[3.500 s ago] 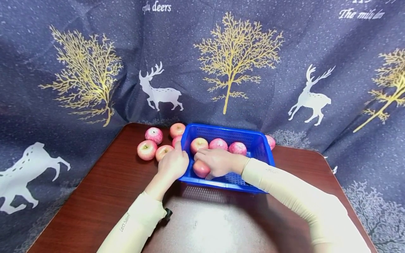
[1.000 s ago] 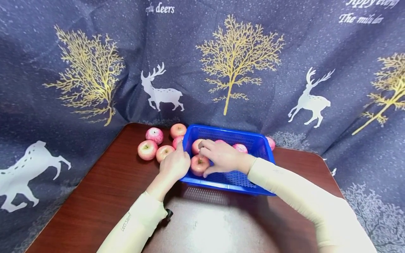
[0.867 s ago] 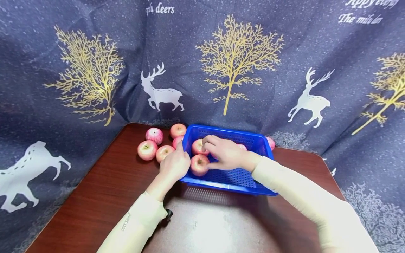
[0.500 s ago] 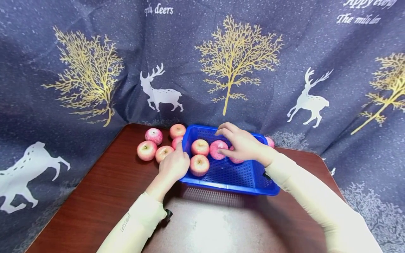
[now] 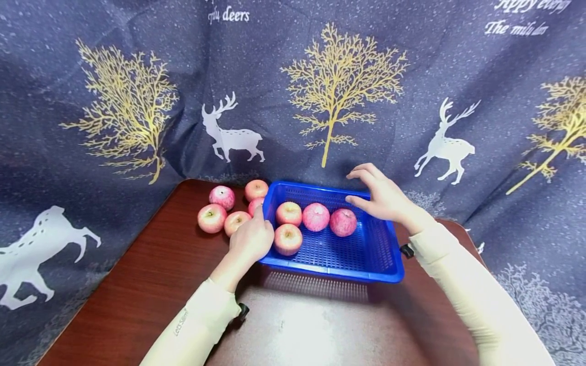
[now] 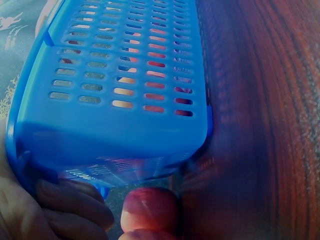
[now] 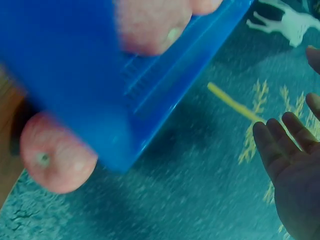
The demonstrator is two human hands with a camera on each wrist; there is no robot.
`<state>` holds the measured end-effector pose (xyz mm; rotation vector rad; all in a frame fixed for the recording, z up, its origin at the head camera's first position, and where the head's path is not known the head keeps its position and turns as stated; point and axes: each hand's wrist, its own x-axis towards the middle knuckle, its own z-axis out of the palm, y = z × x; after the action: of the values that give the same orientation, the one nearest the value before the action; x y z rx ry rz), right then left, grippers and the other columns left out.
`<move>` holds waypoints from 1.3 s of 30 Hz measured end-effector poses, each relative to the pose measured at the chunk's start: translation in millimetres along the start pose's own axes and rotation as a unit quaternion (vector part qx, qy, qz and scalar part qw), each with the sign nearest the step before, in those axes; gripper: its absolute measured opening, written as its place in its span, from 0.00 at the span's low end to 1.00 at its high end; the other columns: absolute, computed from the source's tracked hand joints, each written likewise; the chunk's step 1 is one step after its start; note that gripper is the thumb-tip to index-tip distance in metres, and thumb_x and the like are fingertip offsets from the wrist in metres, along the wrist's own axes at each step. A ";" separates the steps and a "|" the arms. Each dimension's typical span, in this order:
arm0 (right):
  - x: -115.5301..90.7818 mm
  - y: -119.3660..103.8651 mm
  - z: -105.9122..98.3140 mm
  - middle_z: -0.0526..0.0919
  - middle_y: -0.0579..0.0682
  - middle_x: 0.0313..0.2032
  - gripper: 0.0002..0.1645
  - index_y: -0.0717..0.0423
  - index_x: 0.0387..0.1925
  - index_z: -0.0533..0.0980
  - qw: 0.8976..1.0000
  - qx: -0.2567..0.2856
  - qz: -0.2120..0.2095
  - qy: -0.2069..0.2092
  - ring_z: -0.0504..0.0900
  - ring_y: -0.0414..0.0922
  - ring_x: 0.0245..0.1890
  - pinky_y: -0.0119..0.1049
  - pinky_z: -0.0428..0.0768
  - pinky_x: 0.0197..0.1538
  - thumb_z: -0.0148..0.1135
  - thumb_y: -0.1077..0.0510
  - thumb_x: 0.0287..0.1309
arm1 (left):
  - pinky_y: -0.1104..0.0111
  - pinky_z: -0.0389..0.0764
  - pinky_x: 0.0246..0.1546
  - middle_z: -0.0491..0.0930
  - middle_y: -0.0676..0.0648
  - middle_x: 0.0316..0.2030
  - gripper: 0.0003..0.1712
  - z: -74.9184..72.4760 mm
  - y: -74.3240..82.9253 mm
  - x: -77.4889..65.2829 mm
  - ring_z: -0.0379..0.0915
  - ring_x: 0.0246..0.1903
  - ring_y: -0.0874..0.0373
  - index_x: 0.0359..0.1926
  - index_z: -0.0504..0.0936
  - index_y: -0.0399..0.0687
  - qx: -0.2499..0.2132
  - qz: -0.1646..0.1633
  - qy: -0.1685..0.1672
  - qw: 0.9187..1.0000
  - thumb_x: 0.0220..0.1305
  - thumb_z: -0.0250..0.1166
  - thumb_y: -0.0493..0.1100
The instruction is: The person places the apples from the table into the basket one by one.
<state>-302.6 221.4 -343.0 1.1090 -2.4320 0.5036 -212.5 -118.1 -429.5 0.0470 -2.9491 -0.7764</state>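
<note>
A blue plastic basket (image 5: 320, 264) stands on the table with several apples in its left and middle part, among them a yellowish-red apple (image 5: 288, 239) and a dark red apple (image 5: 343, 222). My left hand (image 5: 253, 238) grips the basket's left rim; in the left wrist view its fingers (image 6: 75, 205) curl beneath that rim. Over the back right corner hovers my right hand (image 5: 384, 195), fingers spread and holding nothing. The right wrist view has an apple (image 7: 59, 152) outside the basket, which the right hand hides in the head view.
Left of the basket several more apples lie on the brown wooden table (image 5: 151, 264), such as a red-yellow apple (image 5: 212, 218) and a pink apple (image 5: 222, 197). A dark patterned cloth (image 5: 274, 76) hangs just behind the table's back edge.
My right hand released an apple at the basket's front left, then lifted and moved right and back to the far right corner. My left hand has stayed on the rim.
</note>
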 end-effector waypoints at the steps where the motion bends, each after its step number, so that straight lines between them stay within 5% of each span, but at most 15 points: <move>1: -2.2 4.1 -1.5 0.71 0.45 0.57 0.29 0.45 0.55 0.74 1.000 -0.002 0.006 0.005 0.72 0.39 0.51 0.40 0.72 0.51 0.71 0.45 0.53 | 0.46 0.76 0.37 0.81 0.38 0.48 0.35 0.1 0.0 0.0 0.78 0.43 0.41 0.75 0.53 0.45 0.000 -0.001 -0.001 1.000 0.72 0.43 0.54; 11: -21.3 41.5 -12.8 0.73 0.45 0.54 0.25 0.48 0.52 0.75 0.997 -0.001 0.064 0.044 0.73 0.40 0.47 0.43 0.73 0.49 0.71 0.47 0.55 | 0.45 0.76 0.41 0.80 0.38 0.50 0.36 0.4 -1.1 -0.1 0.78 0.45 0.41 0.76 0.52 0.45 0.000 0.001 0.002 1.000 0.72 0.43 0.54; 18: -34.8 65.2 -16.7 0.73 0.51 0.51 0.23 0.58 0.51 0.75 0.993 0.035 0.093 0.063 0.75 0.49 0.51 0.50 0.78 0.48 0.69 0.59 0.54 | 0.45 0.76 0.41 0.80 0.38 0.51 0.36 -0.1 -0.7 0.3 0.77 0.45 0.41 0.76 0.52 0.45 -0.003 0.001 -0.004 1.000 0.73 0.43 0.54; 39: -71.8 102.3 -14.8 0.73 0.59 0.50 0.25 0.62 0.54 0.74 0.985 0.038 0.165 0.039 0.75 0.56 0.47 0.56 0.76 0.48 0.66 0.62 0.54 | 0.46 0.76 0.41 0.81 0.37 0.48 0.36 0.6 -0.5 -0.1 0.78 0.43 0.41 0.75 0.53 0.43 -0.002 0.011 0.009 1.000 0.72 0.44 0.54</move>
<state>-335.7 336.3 -382.5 0.6976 -2.5549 0.7323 -212.5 -118.3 -430.3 0.0205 -2.9265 -0.7754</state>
